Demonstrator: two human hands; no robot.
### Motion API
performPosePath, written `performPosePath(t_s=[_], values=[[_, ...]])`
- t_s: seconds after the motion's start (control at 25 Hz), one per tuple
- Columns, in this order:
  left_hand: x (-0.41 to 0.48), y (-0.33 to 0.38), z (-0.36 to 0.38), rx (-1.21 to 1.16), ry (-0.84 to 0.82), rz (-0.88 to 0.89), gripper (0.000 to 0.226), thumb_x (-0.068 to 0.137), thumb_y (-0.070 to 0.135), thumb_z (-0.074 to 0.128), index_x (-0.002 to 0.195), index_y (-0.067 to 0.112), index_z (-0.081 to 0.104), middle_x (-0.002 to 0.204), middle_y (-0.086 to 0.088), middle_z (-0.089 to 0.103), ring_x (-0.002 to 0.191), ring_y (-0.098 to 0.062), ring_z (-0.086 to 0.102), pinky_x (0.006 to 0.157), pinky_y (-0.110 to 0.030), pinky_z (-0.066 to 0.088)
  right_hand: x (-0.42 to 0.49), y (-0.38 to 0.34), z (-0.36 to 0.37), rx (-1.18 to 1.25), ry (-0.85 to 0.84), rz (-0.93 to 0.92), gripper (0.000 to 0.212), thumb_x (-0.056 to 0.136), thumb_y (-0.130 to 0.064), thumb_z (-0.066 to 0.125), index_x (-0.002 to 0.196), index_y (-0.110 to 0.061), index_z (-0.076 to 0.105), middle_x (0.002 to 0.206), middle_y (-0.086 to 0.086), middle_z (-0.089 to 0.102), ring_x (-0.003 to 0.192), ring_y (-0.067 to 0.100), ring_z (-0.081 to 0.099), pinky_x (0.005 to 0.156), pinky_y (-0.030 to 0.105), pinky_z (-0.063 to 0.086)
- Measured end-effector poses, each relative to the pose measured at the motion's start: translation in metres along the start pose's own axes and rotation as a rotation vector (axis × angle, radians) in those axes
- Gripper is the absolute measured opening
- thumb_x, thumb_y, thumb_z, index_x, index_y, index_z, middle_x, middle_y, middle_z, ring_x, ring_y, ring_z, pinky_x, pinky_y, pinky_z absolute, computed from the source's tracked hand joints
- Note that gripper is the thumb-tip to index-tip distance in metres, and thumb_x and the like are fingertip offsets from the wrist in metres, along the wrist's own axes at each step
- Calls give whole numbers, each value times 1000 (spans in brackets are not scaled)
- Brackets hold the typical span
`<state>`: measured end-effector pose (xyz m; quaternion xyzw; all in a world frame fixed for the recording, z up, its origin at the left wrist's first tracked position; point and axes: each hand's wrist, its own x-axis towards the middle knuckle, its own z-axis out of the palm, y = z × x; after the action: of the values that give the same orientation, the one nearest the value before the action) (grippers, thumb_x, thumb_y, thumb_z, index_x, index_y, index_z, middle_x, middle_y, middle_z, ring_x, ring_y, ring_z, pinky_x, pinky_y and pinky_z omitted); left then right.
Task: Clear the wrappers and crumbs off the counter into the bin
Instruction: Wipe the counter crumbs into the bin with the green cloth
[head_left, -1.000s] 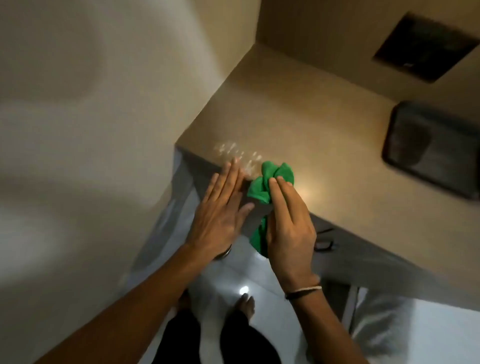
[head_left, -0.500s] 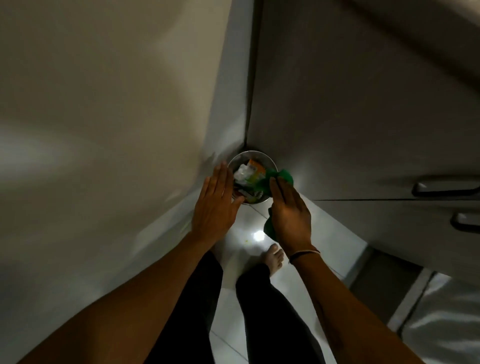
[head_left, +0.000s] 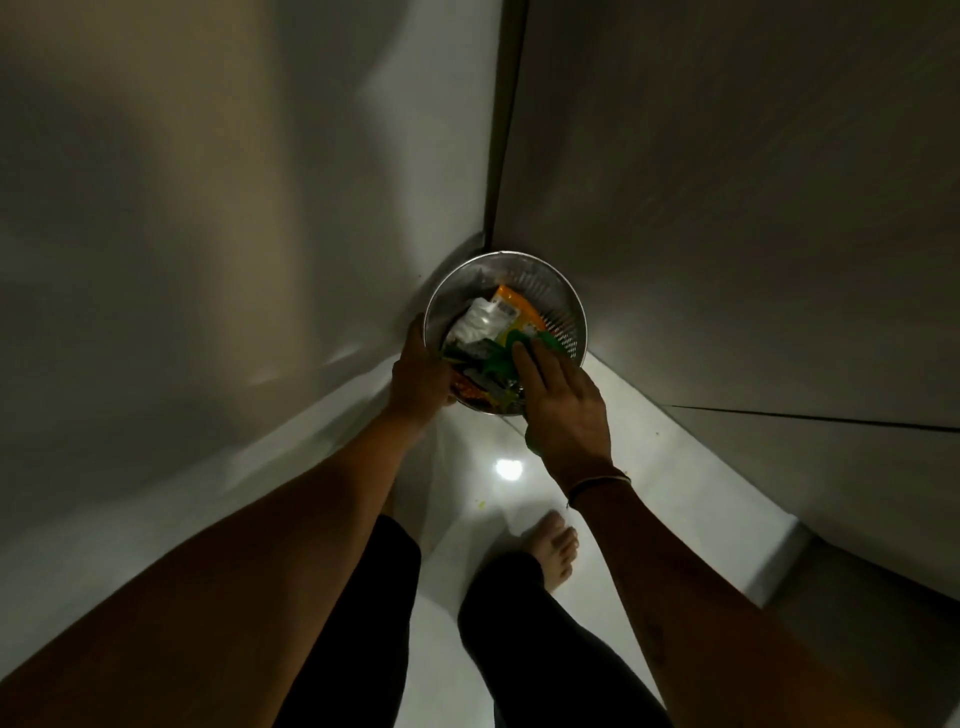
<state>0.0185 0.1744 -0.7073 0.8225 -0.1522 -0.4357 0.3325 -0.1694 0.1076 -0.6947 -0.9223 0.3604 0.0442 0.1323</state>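
Note:
A round perforated metal bin (head_left: 563, 306) stands on the floor in the corner between the wall and the cabinet. Inside lie an orange wrapper (head_left: 519, 307), a white wrapper (head_left: 477, 327) and darker scraps. My right hand (head_left: 563, 410) hovers over the bin's near rim, holding a green cloth (head_left: 550, 344) whose tip shows past the fingers. My left hand (head_left: 418, 371) is tipped sideways at the bin's left rim, fingers curled down over the edge; whatever lies in its palm is hidden.
A grey wall (head_left: 208, 234) rises on the left and a cabinet front (head_left: 753, 234) on the right. The glossy white floor (head_left: 649, 467) shows a lamp reflection and a few small crumbs. My bare foot (head_left: 556, 545) stands behind the bin.
My view dropped from the counter edge, where both hands swept crumbs with the cloth, down to the floor bin. Both hands have reached the bin, and the left hand has tipped sideways at its rim.

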Motion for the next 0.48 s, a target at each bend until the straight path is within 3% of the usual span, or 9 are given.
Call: performPosePath(t_s=[0.08, 0.24, 0.48], values=[[-11, 13, 1, -155, -8, -68, 49, 102, 43, 65, 148, 40, 50, 140, 0, 65, 126, -31, 65, 81, -47, 67, -4, 1, -9, 40, -17, 1, 79, 78, -6, 86, 151, -7, 54, 148, 21, 61, 131, 45, 62, 100, 57, 60], [-59, 49, -22, -148, 19, -149, 48, 106, 32, 55, 152, 40, 46, 150, -8, 59, 132, -36, 60, 99, -59, 60, -31, -3, -64, 68, 67, -39, 85, 65, -3, 94, 144, -5, 62, 140, 21, 67, 119, 45, 70, 93, 54, 63], [-203, 165, -103, -247, 25, -276, 54, 102, 21, 50, 149, 48, 47, 146, -5, 60, 121, -37, 64, 83, -59, 66, -95, -62, -250, 204, 95, 50, 114, 50, -12, 102, 152, -12, 51, 152, 15, 57, 128, 41, 64, 100, 49, 59]])
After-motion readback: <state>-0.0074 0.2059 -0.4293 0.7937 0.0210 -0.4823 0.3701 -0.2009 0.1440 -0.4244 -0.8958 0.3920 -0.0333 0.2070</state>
